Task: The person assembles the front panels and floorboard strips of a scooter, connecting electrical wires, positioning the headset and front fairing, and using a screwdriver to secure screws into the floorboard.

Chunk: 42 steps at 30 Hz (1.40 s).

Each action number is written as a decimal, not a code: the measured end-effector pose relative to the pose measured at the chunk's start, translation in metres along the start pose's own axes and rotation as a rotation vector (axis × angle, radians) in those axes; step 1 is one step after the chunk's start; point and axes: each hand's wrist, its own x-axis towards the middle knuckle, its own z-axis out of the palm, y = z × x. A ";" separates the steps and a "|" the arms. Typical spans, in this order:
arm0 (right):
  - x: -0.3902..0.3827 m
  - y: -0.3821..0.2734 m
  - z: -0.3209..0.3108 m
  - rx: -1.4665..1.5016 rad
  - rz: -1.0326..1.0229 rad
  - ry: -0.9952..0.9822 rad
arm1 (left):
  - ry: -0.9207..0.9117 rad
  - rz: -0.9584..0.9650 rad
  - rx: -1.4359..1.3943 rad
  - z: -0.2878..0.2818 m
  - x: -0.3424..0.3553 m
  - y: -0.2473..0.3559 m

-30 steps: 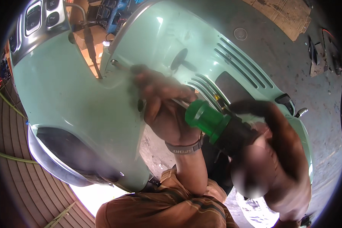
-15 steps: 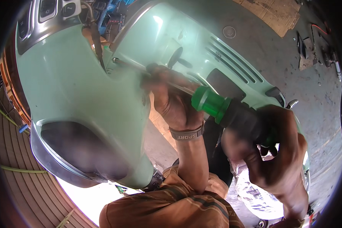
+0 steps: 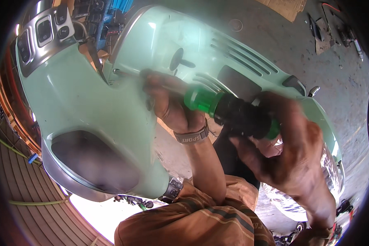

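Observation:
A long screwdriver (image 3: 201,99) with a green and black handle lies slantwise across the middle, its thin shaft running up and left to the edge of a mint-green scooter's bodywork (image 3: 82,96). Around the shaft, my left hand (image 3: 168,102) is closed beside the panel; its fingertips are partly hidden. My right hand (image 3: 293,143) curls its fingers and thumb about the rear of the handle, somewhat smeared by motion. The tip seems to meet the panel edge near a small round fitting (image 3: 116,71), but the exact contact is too blurred to tell.
A dark oval panel (image 3: 95,162) sits low on the scooter's left part, below its silver switch panel (image 3: 45,35). Cardboard (image 3: 285,7) and several tools lie on the grey floor at the far right. Shiny crinkled wrapping (image 3: 283,201) shows beneath my right arm.
Both hands and the screwdriver appear farther left in view, the handle slightly higher. My right hand's fingers have shifted round the handle's end. The view itself has also moved.

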 end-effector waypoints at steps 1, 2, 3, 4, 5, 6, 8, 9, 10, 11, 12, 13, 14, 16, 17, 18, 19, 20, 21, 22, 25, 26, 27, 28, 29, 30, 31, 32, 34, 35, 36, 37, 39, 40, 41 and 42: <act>0.000 0.001 0.000 0.018 0.023 -0.025 | -0.010 -0.017 -0.023 0.001 0.000 0.002; 0.000 0.002 -0.001 0.037 0.045 -0.050 | -0.014 -0.020 -0.041 0.003 -0.002 0.004; 0.000 0.004 -0.001 0.054 0.064 -0.074 | -0.027 -0.036 -0.042 0.002 -0.002 0.007; 0.000 0.005 -0.001 0.072 0.081 -0.098 | -0.042 -0.053 -0.042 0.001 -0.002 0.010; -0.001 0.006 0.000 0.086 0.100 -0.118 | -0.063 -0.082 -0.024 -0.008 -0.005 0.019; -0.005 0.006 -0.002 0.091 0.103 -0.108 | -0.084 -0.113 -0.011 -0.008 -0.003 0.019; -0.007 0.006 -0.002 0.072 0.088 -0.073 | -0.124 -0.129 -0.007 -0.009 -0.002 0.017; -0.007 0.006 0.000 0.069 0.083 -0.065 | -0.139 -0.135 -0.002 -0.007 -0.001 0.014; -0.007 0.006 0.002 0.064 0.075 -0.051 | -0.154 -0.140 0.003 -0.004 -0.001 0.011; -0.006 0.007 0.005 0.057 0.067 -0.037 | -0.153 -0.150 -0.009 -0.004 0.000 0.010; -0.006 0.007 0.008 0.040 0.049 0.000 | -0.148 -0.147 -0.024 -0.003 0.001 0.010; -0.008 0.007 0.013 0.019 0.030 0.047 | -0.136 -0.142 -0.037 -0.003 0.000 0.012; -0.008 0.008 0.019 -0.007 -0.005 0.127 | -0.133 -0.137 -0.053 -0.003 0.001 0.012; -0.009 0.009 0.026 -0.029 -0.038 0.217 | -0.117 -0.127 -0.081 -0.003 0.001 0.014; -0.008 0.010 0.024 -0.040 -0.044 0.200 | -0.109 -0.118 -0.097 -0.003 0.001 0.015; -0.007 0.009 0.020 -0.058 -0.046 0.190 | -0.101 -0.113 -0.120 -0.001 0.003 0.013; -0.005 0.007 0.016 -0.077 -0.047 0.181 | -0.089 -0.105 -0.155 0.000 0.005 0.011; -0.004 0.006 0.011 -0.097 -0.048 0.171 | -0.071 -0.092 -0.199 0.000 0.006 0.006; -0.003 0.006 0.011 -0.105 -0.060 0.151 | -0.055 -0.065 -0.242 0.002 0.005 0.006; -0.006 0.007 0.010 -0.103 -0.019 0.105 | -0.040 -0.036 -0.274 0.003 0.005 0.006; -0.007 0.006 0.014 -0.069 0.054 0.006 | 0.029 0.067 -0.269 0.012 0.004 0.011; -0.005 0.004 0.016 -0.045 0.048 0.014 | 0.049 0.098 -0.253 0.013 0.004 0.011; -0.009 -0.001 0.006 -0.074 0.092 0.065 | 0.034 0.004 -0.171 -0.009 0.004 0.011; -0.006 -0.002 0.010 -0.042 0.078 0.071 | 0.023 0.000 -0.108 -0.010 0.001 0.019; -0.003 -0.003 0.013 -0.009 0.065 0.075 | 0.005 -0.009 -0.048 -0.012 0.000 0.027; -0.004 -0.004 0.006 -0.020 0.130 -0.026 | 0.019 -0.002 -0.113 -0.003 0.002 0.016; -0.004 -0.005 0.001 -0.024 0.185 -0.136 | 0.088 0.065 -0.169 0.007 0.003 0.009; 0.000 -0.006 -0.006 -0.005 0.214 -0.214 | 0.151 0.138 -0.222 0.017 0.006 0.001; 0.006 -0.008 -0.009 -0.022 0.200 -0.260 | 0.278 0.277 -0.275 0.026 0.006 -0.003; 0.004 -0.009 -0.007 -0.063 0.157 -0.220 | 0.276 0.283 -0.276 0.026 0.007 -0.003; 0.001 -0.010 -0.007 -0.116 0.125 -0.166 | 0.161 0.156 -0.231 0.020 0.008 -0.001; -0.002 -0.008 0.001 -0.119 0.112 -0.135 | 0.069 0.037 -0.153 0.016 0.006 0.001; -0.003 -0.007 0.003 -0.121 0.113 -0.126 | -0.120 -0.157 0.071 0.017 0.008 0.007; 0.000 -0.009 0.000 -0.121 0.129 -0.149 | -0.137 -0.171 0.049 0.016 0.008 0.009; 0.002 -0.010 -0.002 -0.121 0.145 -0.172 | -0.154 -0.188 0.025 0.014 0.007 0.010; 0.004 -0.011 -0.003 -0.119 0.152 -0.201 | -0.110 -0.120 -0.148 0.009 0.005 0.009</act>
